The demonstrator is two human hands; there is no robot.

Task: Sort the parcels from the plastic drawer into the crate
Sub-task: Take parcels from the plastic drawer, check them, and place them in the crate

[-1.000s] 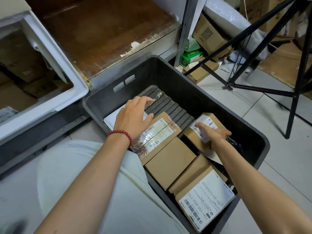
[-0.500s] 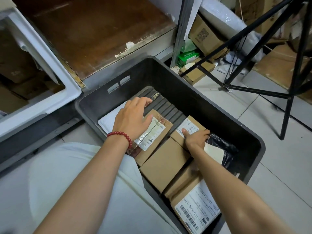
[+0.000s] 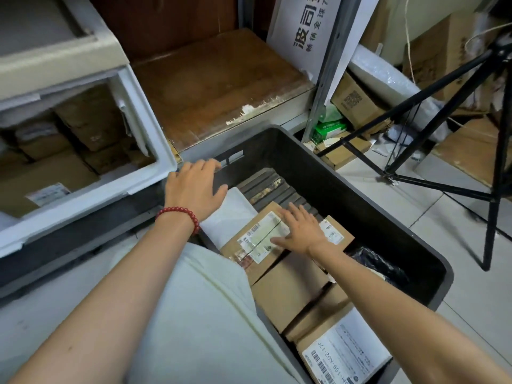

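Loose-fingered and holding nothing, the left hand (image 3: 194,189) hangs at the crate (image 3: 346,195)'s left rim, just right of the plastic drawer (image 3: 83,213). Right hand (image 3: 297,234) lies flat, fingers straight, pressing a labelled parcel (image 3: 257,239) inside the crate.

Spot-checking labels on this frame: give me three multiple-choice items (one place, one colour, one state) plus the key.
1. The right hand lies on:
A) a tripod leg
B) the labelled cardboard parcel in the crate
C) the floor tiles

2. The bead bracelet is:
A) red
B) blue
C) green

3. The plastic drawer is:
A) shut
B) tipped over
C) open, with parcels inside

Key: 1B, its palm lies flat on the label. 2A, red beads ring the wrist. 3C, the parcels show inside it.
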